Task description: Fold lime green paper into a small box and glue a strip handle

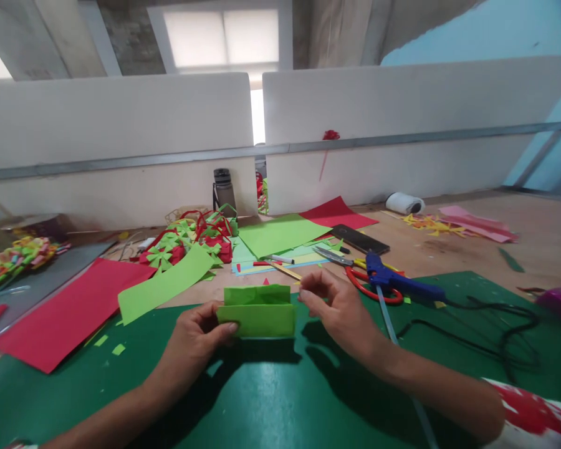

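A folded light green paper [258, 312] is held just above the dark green cutting mat [271, 399]. My left hand [201, 333] pinches its lower left corner, thumb on the front. My right hand [334, 305] is at the paper's right edge, fingers curled, gripping its upper right side. The paper is folded into a wide band with a crumpled top flap.
A blue glue gun [399, 284] and red-handled scissors [355, 274] lie right of my hands, with a black cord [490, 330]. Red sheets [70, 312], a green strip [168, 284], a phone [359, 239], a bottle [223, 187], a tape roll [404, 202] and paper flowers [187, 240] lie around. White partitions stand behind.
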Tool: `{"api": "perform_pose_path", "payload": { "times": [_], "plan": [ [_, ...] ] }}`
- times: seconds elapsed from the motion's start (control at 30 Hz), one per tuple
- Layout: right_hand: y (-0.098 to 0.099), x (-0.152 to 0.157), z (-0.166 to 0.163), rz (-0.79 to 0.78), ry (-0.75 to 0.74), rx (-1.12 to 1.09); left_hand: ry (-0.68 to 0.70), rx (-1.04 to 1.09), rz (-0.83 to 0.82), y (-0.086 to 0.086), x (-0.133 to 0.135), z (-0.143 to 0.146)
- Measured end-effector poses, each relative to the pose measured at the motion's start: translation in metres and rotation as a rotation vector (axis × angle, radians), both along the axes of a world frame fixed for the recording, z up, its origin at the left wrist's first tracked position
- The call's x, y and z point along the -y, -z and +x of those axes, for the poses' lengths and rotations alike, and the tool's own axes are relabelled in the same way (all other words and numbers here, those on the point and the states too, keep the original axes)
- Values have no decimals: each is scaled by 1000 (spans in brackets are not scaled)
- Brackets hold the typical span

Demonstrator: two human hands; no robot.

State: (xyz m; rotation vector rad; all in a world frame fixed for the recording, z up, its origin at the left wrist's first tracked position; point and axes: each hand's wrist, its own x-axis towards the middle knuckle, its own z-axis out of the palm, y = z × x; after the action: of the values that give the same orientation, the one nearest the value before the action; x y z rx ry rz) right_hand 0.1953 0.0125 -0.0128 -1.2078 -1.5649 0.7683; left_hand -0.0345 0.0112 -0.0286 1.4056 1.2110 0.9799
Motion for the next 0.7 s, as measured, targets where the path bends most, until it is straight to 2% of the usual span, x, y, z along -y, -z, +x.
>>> {"api": "perform_pose_path", "payload": {
  "times": [0.07, 0.13, 0.27, 0.43, 0.53, 0.7],
  "plan": [
    [-4, 6, 1, 85, 21, 63, -30, 29, -3, 1, -1, 0],
    [-6, 11, 1, 96, -3, 124, -43, 55, -5, 2, 0, 0],
    [-2, 15, 0, 44, -74, 221, -62, 90, -1, 4, 4, 0],
    [2, 11, -2, -55, -89, 152, -65, 89, 2, 6, 9, 4],
    [2, 9, -3, -107, -76, 91, -20, 130, 26, 4, 10, 7],
    [4, 7, -3, -172, -131, 26, 155, 191, 77, 1, 14, 10]
  ]
}}
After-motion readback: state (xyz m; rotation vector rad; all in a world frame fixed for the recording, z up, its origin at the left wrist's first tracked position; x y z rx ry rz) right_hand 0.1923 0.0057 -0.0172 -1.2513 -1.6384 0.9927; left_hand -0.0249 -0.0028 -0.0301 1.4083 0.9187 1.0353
